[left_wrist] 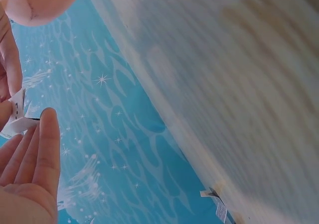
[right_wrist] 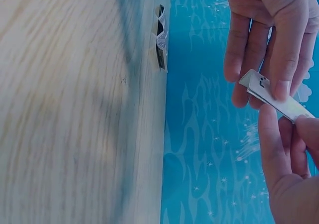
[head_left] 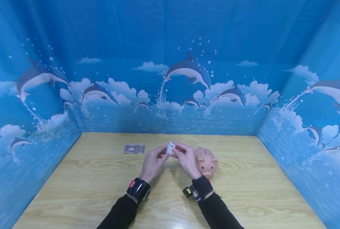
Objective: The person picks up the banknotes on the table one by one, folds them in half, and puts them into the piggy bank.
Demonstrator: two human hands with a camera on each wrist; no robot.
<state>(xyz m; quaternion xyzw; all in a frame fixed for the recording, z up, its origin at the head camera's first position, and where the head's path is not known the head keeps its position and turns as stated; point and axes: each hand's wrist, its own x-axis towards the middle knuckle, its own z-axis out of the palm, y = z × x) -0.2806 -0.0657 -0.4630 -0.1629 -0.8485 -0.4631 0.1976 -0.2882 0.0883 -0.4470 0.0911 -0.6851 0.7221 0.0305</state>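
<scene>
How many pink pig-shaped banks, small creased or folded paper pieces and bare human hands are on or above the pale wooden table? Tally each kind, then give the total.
Pink pig-shaped bank: 1
Paper pieces: 2 (creased grey-brown rectangular paper, folded white paper strip)
Bare hands: 2 (left hand, right hand)
Total: 5

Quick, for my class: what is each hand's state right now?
Left hand: closed, holding the paper.
Right hand: closed, holding the same paper.

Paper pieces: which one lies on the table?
The grey-brown one, left of the left hand; the whitish one is held up by the left hand and right hand.
</scene>
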